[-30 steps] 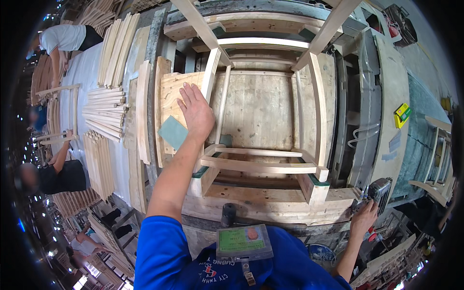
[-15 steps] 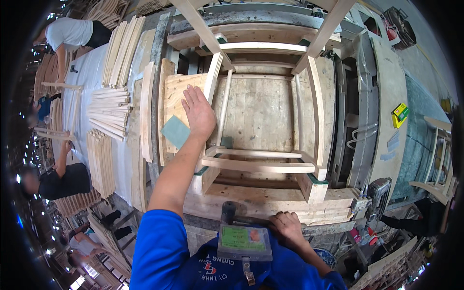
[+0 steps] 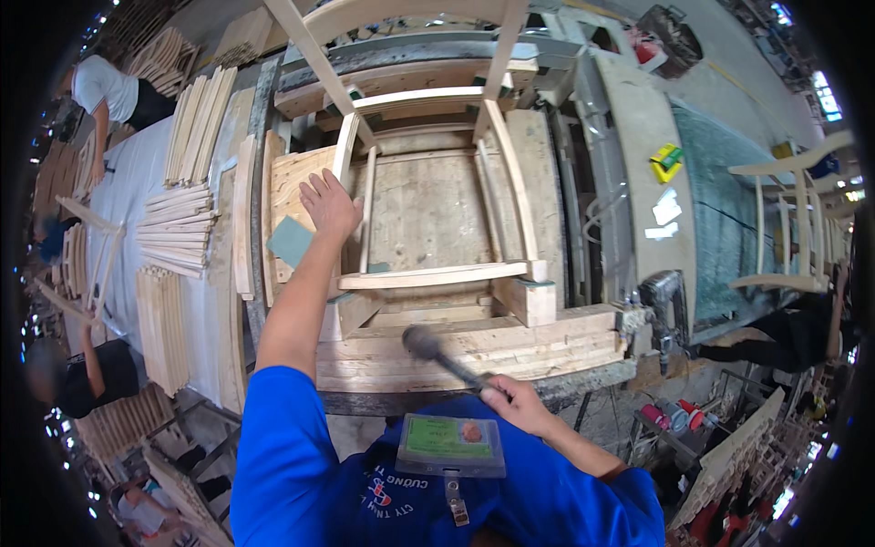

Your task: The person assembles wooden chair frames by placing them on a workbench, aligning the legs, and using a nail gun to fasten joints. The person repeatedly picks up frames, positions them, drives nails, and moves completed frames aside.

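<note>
A pale wooden chair frame (image 3: 437, 275) lies in front of me on wooden blocks. My left hand (image 3: 331, 208) rests with fingers stretched against the frame's left side, beside a plywood board (image 3: 290, 182). Just left of my left wrist is a grey-green square pad (image 3: 290, 241). Low in front of my chest, my right hand (image 3: 513, 403) is closed around the handle of a dark-headed mallet (image 3: 424, 344). The mallet tilts up and left, its head over the near wooden beam (image 3: 565, 333) and apart from the chair frame.
Stacks of pale wooden strips (image 3: 178, 228) cover the table at left, where other people work. A yellow-green box (image 3: 666, 162) lies on the right-hand board. Further right stands another chair frame (image 3: 800, 214). A metal clamp device (image 3: 663, 305) sits at the near right.
My right hand has lifted the mallet, and its head has swung up and forward from the near edge. My left hand stays by the frame. The whole view has shifted.
</note>
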A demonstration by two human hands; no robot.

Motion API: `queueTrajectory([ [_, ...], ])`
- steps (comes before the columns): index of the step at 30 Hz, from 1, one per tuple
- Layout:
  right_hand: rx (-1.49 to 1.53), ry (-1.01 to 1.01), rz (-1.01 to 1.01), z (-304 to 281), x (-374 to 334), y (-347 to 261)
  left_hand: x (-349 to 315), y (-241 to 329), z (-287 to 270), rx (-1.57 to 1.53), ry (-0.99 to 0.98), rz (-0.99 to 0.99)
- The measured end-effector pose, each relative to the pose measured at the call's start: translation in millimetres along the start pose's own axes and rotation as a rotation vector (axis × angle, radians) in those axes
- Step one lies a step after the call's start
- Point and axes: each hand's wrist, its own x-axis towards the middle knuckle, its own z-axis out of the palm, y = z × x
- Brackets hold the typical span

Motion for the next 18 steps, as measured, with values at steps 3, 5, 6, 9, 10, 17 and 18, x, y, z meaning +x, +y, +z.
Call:
queueTrajectory([
  [3,-0.001,0.29,0.131,-44.4,-21.6,-22.1,-63.5,65.2,-12.1,-0.186,-0.01,0.416],
  [5,-0.422,0.544,-0.161,-103.3,-20.7,-79.3,-99.9,45.8,7.4,-0.289,-0.233,0.48],
  [6,-0.379,0.703,-0.16,-131.8,-36.1,-116.4,-124.5,56.0,12.8,-0.276,-0.35,0.412],
  [9,0.201,0.713,-0.753,-188.5,-100.1,-261.7,-144.3,64.0,8.7,-0.303,-0.398,0.375],
  [10,0.124,0.655,-0.853,-209.1,-123.6,-284.9,-148.5,65.7,11.2,-0.328,-0.379,0.391],
  [17,-0.165,0.839,-0.514,-133.6,-28.3,-104.6,-149.3,50.4,5.0,-0.348,-0.352,0.321],
  [18,-0.198,0.836,-0.226,-105.9,-19.0,-52.1,-149.0,59.3,2.1,-0.391,-0.347,0.336],
])
